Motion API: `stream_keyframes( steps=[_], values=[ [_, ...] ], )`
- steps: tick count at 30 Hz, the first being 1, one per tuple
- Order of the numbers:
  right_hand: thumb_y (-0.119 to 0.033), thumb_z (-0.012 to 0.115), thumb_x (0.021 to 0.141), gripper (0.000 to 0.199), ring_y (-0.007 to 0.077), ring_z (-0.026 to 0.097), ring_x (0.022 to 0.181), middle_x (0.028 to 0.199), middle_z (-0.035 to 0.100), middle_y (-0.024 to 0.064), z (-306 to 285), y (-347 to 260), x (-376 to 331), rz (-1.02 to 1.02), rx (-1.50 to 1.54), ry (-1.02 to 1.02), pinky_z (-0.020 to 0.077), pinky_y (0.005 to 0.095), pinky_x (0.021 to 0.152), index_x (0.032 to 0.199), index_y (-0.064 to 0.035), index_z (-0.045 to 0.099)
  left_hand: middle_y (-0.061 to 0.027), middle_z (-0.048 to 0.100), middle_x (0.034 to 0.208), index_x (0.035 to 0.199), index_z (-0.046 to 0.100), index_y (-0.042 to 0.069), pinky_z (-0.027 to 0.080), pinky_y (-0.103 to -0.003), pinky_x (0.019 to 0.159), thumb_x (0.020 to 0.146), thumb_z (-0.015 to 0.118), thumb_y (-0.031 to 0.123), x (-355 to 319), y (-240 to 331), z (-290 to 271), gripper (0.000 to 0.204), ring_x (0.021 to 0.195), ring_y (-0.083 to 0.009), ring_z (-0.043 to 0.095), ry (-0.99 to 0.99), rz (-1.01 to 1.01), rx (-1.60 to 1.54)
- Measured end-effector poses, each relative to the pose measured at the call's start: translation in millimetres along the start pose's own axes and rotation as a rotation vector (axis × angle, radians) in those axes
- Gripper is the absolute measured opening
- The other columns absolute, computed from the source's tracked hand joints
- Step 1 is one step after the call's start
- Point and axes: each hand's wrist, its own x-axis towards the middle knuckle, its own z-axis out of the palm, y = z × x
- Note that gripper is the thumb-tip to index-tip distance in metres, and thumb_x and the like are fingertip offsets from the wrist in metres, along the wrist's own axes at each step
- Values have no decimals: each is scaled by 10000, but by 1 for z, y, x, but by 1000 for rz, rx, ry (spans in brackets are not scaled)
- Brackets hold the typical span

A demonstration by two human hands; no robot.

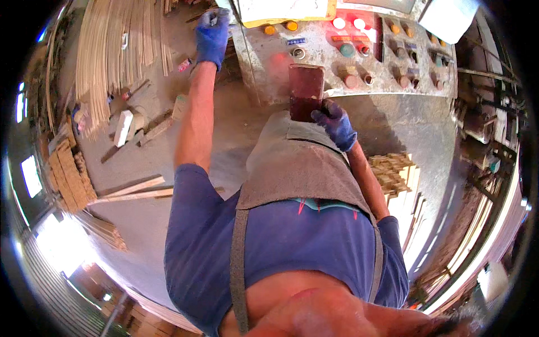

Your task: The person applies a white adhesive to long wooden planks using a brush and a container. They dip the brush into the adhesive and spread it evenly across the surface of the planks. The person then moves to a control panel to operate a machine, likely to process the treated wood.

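Observation:
My right hand (337, 126), in a blue glove, grips the lower right corner of a flat, dark red, phone-sized case (306, 90). The case stands upright in front of my grey apron (303, 174), close to the near edge of a worn control panel (269, 62). Stretched far forward, my left hand (213, 36) also wears a blue glove. Its fingers are curled closed beside the panel's left corner; whatever may be inside them is hidden. Round buttons, knobs and two lit lamps (348, 23) cover the panel.
Long thin wooden strips (115, 56) lie in a bundle at the far left. Stacked wood blocks (70, 174) and loose planks (132, 191) are nearer on that side. More cut wood (393, 174) sits right of my right forearm. A white block (123, 128) rests among scraps.

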Motion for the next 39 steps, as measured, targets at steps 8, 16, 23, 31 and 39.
stream_keyframes(
  steps=[8, 16, 23, 31, 39],
  values=[
    [-85, 657, 859, 138, 87, 465, 768, 827, 552, -12, 12, 11, 4, -91, 94, 149, 430, 269, 695, 967, -30, 591, -116, 646, 1050, 1174, 543, 31, 563, -328, 671, 910, 622, 294, 22, 8, -10, 381, 803, -247, 683, -32, -48, -109],
    [-68, 651, 861, 140, 82, 479, 768, 845, 572, -13, 19, 18, 3, -18, 132, 195, 430, 258, 688, 980, -33, 587, -144, 655, 1078, 1193, 544, 26, 565, -329, 676, 918, 609, 305, 41, -3, -19, 397, 844, -255, 691, -162, -128, -155],
    [-53, 658, 841, 93, 82, 470, 750, 795, 556, -25, 16, 27, 5, -76, 25, 202, 420, 261, 665, 901, -45, 588, -153, 641, 1091, 1189, 535, 7, 565, -348, 678, 914, 611, 337, 38, 3, -15, 436, 825, -265, 690, -117, -128, -146],
    [-46, 645, 844, 180, 90, 522, 813, 900, 619, 15, 14, 11, 6, -33, 72, 155, 459, 262, 738, 1018, -15, 609, -64, 670, 928, 1019, 634, 28, 547, -288, 653, 895, 648, 245, 29, 20, -19, 251, 764, -183, 669, 34, 130, -50],
    [-57, 646, 861, 153, 88, 508, 801, 883, 598, 13, 14, 14, 5, -21, 174, 143, 451, 276, 714, 993, -12, 583, -104, 691, 852, 958, 664, 65, 511, -351, 701, 769, 724, 465, -22, 34, 24, 446, 755, -244, 656, -61, 316, 832]
  ],
)
